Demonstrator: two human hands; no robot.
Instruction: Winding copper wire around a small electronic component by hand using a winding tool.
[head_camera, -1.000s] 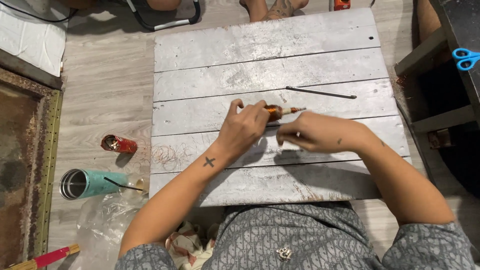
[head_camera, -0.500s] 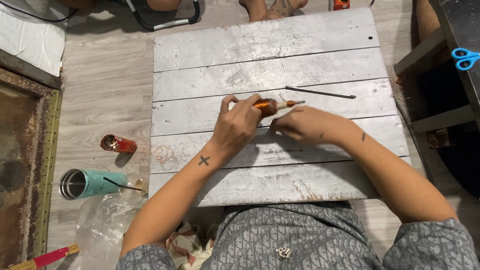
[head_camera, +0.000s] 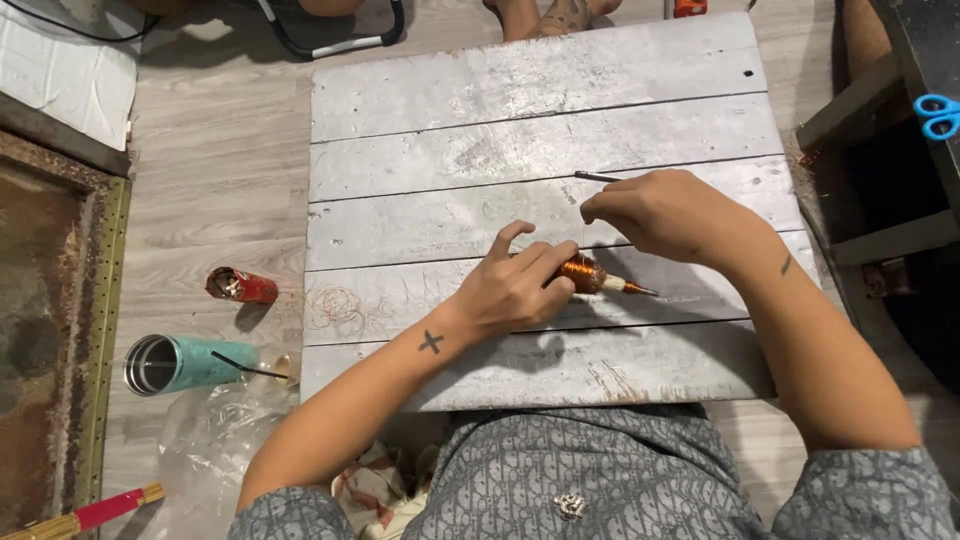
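While your left hand (head_camera: 515, 290) wraps around the copper-wound spindle (head_camera: 590, 276) near the middle of the board (head_camera: 480, 90), fingers pressed together on its hidden end, the coil and its pale pointed tip lie exposed just to the right of your knuckles, resting on the planks. Your right hand (head_camera: 660, 210) sits towards the right edge of the board, fingertips pinched on the near end of a thin dark rod (head_camera: 597, 177), which lies flat on the plank above. The two pieces are apart; the rod is not yet joined to or passed through the spindle. The winding looks dense and even, so I judge that part largely done, with the rod work outstanding. Off the left edge, on the floor, lie a red can (head_camera: 240, 286) and a teal tumbler (head_camera: 180, 362).
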